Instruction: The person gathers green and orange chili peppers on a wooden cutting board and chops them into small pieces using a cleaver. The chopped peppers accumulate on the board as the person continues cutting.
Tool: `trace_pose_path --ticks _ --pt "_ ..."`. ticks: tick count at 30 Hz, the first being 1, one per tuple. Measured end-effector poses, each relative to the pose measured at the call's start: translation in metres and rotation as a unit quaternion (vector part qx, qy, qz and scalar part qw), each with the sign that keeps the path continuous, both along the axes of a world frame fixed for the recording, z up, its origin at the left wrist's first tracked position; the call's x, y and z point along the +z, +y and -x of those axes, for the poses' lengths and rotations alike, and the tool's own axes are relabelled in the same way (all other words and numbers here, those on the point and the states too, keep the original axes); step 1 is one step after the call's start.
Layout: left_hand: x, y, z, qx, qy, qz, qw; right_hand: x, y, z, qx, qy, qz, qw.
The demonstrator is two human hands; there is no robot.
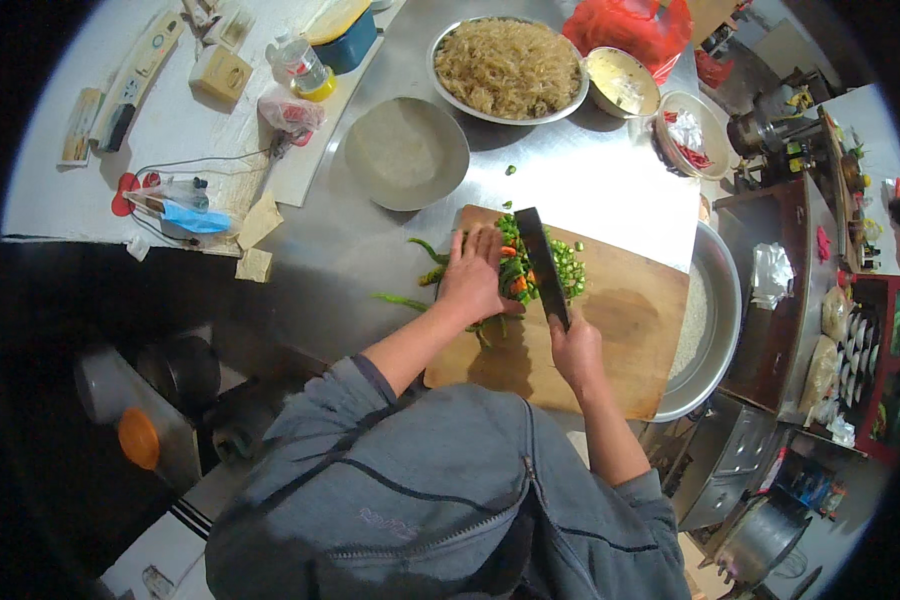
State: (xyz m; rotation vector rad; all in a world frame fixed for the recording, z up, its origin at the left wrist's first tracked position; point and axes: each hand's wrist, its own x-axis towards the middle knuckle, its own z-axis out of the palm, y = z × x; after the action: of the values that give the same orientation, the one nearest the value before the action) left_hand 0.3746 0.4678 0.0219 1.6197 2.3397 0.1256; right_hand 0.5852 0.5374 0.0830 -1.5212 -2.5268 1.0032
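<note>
My right hand (577, 346) grips the handle of a cleaver (543, 262), its dark blade seen almost edge-on above a wooden cutting board (630, 315). To the left of the blade, my left hand (474, 281) lies flat over a bunch of long green chili peppers (429, 255) and holds them down. Pepper tips stick out past that hand on its left side. Chopped green pepper rings (570, 268) are heaped right of the blade, and a few orange-red pieces (520, 284) show between hand and blade. My left palm hides most of the bunch.
A shallow metal bowl (407, 154) stands beyond the board, near a basin of soaked noodles (508, 67). Farther right are a smaller bowl (622, 82) and a container with red chilies (691, 139). A large metal basin (724, 300) of white grains sits against the board's right edge.
</note>
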Motion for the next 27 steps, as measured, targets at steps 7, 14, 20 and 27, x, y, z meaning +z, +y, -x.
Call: trace_pose_path --ticks 7,14,20,27 --pt "-0.008 -0.010 0.001 0.021 -0.026 0.029 0.999 0.017 -0.021 0.003 0.022 -0.076 0.015 0.997" --pt "-0.008 -0.013 0.005 -0.003 0.016 -0.045 0.999 0.014 -0.021 0.010 0.012 -0.094 0.019 0.995" --pt "-0.003 -0.005 0.008 -0.013 -0.013 0.036 0.999 0.013 -0.017 0.006 0.032 -0.084 0.009 0.996" --pt "-0.015 -0.008 0.005 -0.008 -0.032 -0.005 0.999 -0.017 0.000 0.033 0.050 -0.134 0.028 0.989"
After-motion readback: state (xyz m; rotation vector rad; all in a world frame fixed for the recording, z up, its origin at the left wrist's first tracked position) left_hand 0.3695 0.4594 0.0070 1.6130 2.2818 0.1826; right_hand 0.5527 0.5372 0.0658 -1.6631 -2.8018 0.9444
